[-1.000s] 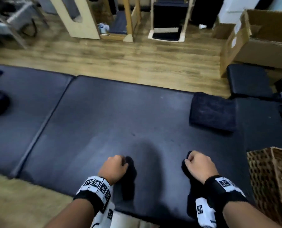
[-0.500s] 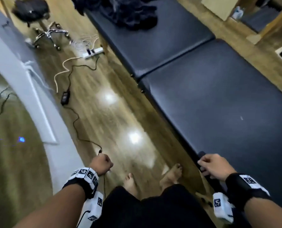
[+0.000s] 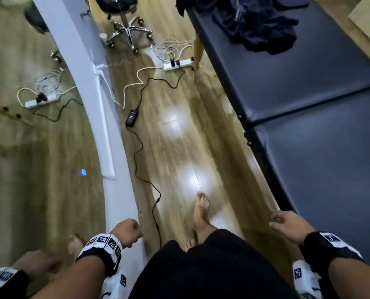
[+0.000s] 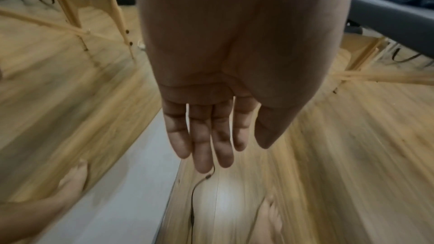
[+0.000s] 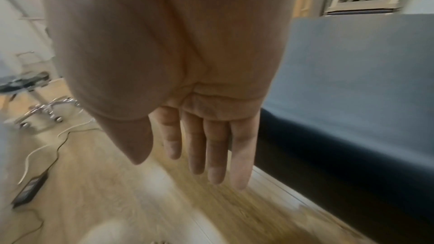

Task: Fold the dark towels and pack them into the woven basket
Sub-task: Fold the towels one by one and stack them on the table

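Two padded benches (image 3: 309, 93) are running end to end along the right of the head view, their long axis going from near right to far centre, and they are standing on a wooden floor (image 3: 179, 137). Dark towels (image 3: 257, 24) are lying in a loose, unfolded heap on the far bench, well apart from both hands; the heap is too crumpled to give it any heading. No basket is appearing in any view.

A white partition (image 3: 97, 117) is curving up the left of the floor, with what looks like a reflection of the room on its far side. Beyond it a wheeled stool (image 3: 125, 29) is standing, with a white power strip (image 3: 177, 64) just beside the bench leg and a black cable (image 3: 141, 147) trailing from it towards the person.

The left hand (image 3: 128, 233) is hanging low beside the partition, back of the hand up in the head view; the left wrist view (image 4: 211, 127) is showing its fingers straight and close together, pointing at the floor, holding nothing. The right hand (image 3: 287, 223) is hanging next to the near bench's edge; the right wrist view (image 5: 206, 136) is showing its fingers likewise straight and relaxed, pointing down, empty. A bare foot (image 3: 201, 210) is stepping on the floor between the hands.
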`<state>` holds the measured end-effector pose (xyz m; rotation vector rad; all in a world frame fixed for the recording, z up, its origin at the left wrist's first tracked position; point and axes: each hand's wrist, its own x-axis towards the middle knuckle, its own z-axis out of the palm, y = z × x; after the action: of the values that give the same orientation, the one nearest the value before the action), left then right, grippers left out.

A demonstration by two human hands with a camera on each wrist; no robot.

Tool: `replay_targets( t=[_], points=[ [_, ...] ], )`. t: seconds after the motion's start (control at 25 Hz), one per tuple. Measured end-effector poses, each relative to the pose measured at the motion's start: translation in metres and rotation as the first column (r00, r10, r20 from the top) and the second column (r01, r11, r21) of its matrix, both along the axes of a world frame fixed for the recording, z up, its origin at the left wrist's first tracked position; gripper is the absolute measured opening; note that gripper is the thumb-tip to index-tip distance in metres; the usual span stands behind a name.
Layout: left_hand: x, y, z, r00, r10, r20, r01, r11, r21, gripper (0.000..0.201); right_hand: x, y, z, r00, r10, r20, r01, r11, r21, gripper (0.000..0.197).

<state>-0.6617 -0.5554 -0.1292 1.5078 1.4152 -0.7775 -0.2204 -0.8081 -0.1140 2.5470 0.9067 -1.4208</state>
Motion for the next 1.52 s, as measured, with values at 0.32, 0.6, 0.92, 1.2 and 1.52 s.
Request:
replay_targets(
  t=[0.32,0.6,0.92,1.2,1.52],
  points=[
    [0.062,0.156,0.066,0.966,0.202,0.159,-0.236,0.943,0.235,0.014,0.028,0.170,-0.011,0.990,0.126,-0.071,-0.122,0.991,0.049,0.007],
    [0.071,0.273,0.031,0.975,0.207,0.078,-0.214,0.972,0.099,0.014,0.061,0.286,-0.016,0.980,0.192,-0.047,-0.193,0.981,-0.031,0.007],
    [0.149,0.456,0.014,0.978,-0.126,0.165,0.108,0.987,0.117,0.018,0.101,0.406,0.020,1.000,0.002,0.013,-0.001,0.997,-0.078,0.013],
    [0.229,0.569,0.006,0.948,-0.270,0.169,0.266,0.963,0.045,0.022,0.127,0.539,0.047,0.997,-0.075,0.006,0.074,0.992,0.100,0.003],
    [0.362,0.694,0.059,0.852,-0.499,0.158,0.468,0.862,0.197,0.021,0.188,0.621,0.061,0.942,-0.333,-0.032,0.318,0.864,0.390,0.014]
  ],
)
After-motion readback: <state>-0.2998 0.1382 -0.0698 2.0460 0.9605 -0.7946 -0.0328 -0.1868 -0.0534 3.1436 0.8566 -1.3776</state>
